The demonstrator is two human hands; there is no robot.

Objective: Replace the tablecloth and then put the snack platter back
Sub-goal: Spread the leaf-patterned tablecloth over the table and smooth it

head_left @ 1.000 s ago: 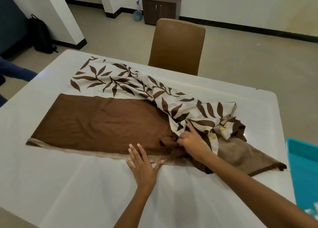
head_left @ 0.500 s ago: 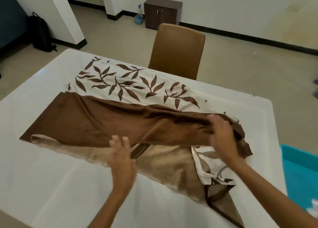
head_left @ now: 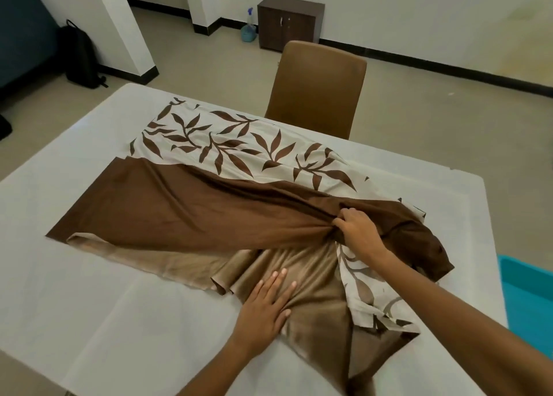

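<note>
A brown tablecloth [head_left: 179, 207] with a cream leaf-print band lies partly unfolded across the white table [head_left: 89, 321]. Its tan underside shows along the near edge. My right hand [head_left: 357, 234] grips a bunched fold of the brown fabric right of the table's middle. My left hand [head_left: 266, 303] lies flat, fingers straight, pressing the tan underside near the front edge. One corner of the cloth hangs toward me at the lower right. No snack platter is in view.
A brown chair [head_left: 314, 87] stands at the table's far side. A teal bin [head_left: 526, 300] sits off the right edge. Farther back are a dark cabinet [head_left: 290, 21], a spray bottle [head_left: 249, 29] and a black backpack [head_left: 79, 56] by the pillar.
The leaf-print half has been spread out flat toward the far side. My right hand now bunches the brown fold; my left hand moved right and pressed onto the tan underside.
</note>
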